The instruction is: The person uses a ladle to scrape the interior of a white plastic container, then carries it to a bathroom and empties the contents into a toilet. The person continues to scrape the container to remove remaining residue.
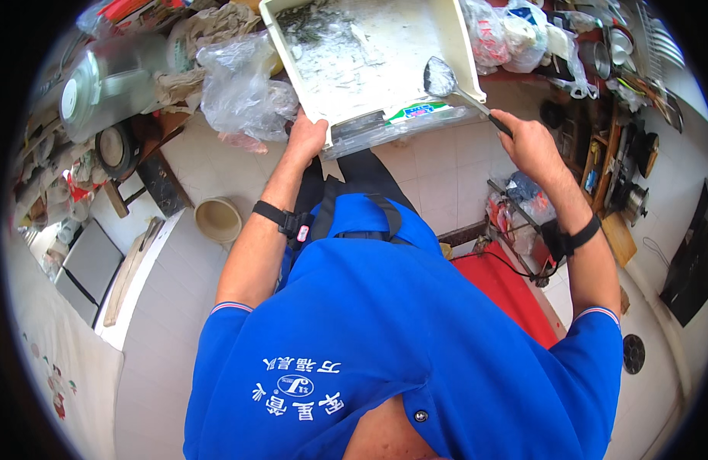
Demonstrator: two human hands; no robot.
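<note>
Before me, at the top of the view, a white plastic drawer [292, 72] tilts slightly, its clear front strip bearing a green and white label [417, 112]. White frost-like residue [342, 72] covers its floor, with dark debris [316, 26] at the far left; what either is made of I cannot tell. My left hand [308, 135] grips the drawer's near left corner, its fingers partly hidden behind it. My right hand [529, 141] holds a metal spatula [440, 77] by the dark handle. The spatula's blade is over the drawer's near right part, with white residue on it.
Plastic bags [244, 86] and a large clear container [112, 83] crowd the left side. More bags [520, 37] lie right of the drawer. A beige bucket [217, 220] stands on the floor at left. Pans [635, 201] hang at right, above a red mat [503, 293].
</note>
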